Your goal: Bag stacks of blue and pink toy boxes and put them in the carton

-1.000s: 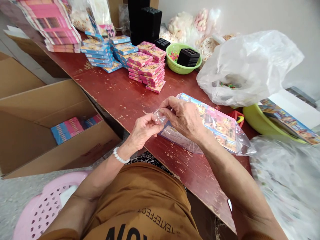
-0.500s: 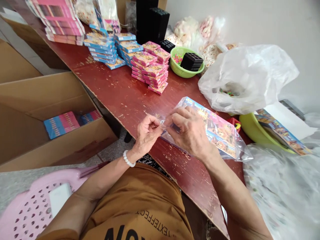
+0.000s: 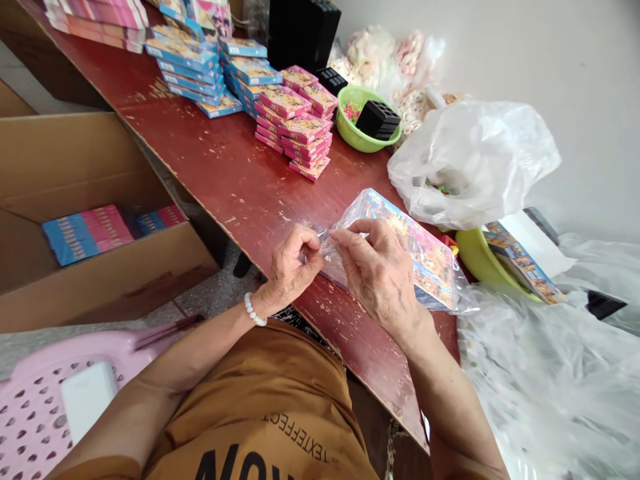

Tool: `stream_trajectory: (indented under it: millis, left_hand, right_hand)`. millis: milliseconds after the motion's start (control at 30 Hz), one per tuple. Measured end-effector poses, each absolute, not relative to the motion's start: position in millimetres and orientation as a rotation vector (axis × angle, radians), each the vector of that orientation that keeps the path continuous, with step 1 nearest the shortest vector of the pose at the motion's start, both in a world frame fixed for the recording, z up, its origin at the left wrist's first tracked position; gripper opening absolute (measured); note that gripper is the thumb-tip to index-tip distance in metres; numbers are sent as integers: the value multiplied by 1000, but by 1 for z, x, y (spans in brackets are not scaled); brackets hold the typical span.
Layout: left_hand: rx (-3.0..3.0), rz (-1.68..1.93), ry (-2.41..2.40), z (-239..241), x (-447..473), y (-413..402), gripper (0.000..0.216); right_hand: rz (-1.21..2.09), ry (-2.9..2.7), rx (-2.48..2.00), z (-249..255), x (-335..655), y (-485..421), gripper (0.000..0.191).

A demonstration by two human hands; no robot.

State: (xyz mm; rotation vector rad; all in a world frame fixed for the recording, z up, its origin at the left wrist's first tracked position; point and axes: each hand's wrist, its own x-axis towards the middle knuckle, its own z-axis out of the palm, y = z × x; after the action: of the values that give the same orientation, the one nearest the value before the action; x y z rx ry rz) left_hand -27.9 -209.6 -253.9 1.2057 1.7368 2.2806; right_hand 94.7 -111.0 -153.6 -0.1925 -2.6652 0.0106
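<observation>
A clear plastic bag (image 3: 345,223) lies at the table's near edge with a flat printed box (image 3: 430,260), blue and pink, inside it. My left hand (image 3: 295,263), with a white bead bracelet at the wrist, pinches the bag's left end between thumb and forefinger. Close beside it, my right hand (image 3: 380,270) also pinches that end, its fingertips almost meeting the left ones. The right hand covers part of the box. The fine detail of the plastic between the fingertips is too small to make out.
Stacks of pink boxes (image 3: 305,130) and blue boxes (image 3: 185,63) stand farther back on the red table (image 3: 225,180). A green basket (image 3: 363,139) and a large plastic bag (image 3: 470,167) are behind the work. An open carton (image 3: 100,287) and pink chair (image 3: 35,373) are at left.
My right hand's fingers have straightened somewhat into a thumb-and-finger pinch at the bag's end. My left hand keeps its pinch. The whole view has shifted slightly.
</observation>
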Motion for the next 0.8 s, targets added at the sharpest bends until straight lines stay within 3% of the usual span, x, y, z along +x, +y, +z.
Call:
stream_trajectory:
  millis: [233, 567, 800]
  left_hand:
    - [1191, 2267, 1687, -255, -27, -210, 15]
    - [1249, 2033, 1612, -233, -38, -226, 3]
    - [1356, 1948, 1806, -226, -43, -227, 14]
  right_hand:
    - [-150, -2758, -233, -146, 84, -106, 22]
    - [132, -2860, -143, -140, 76, -94, 24]
    - [128, -2843, -111, -143, 73, -90, 24]
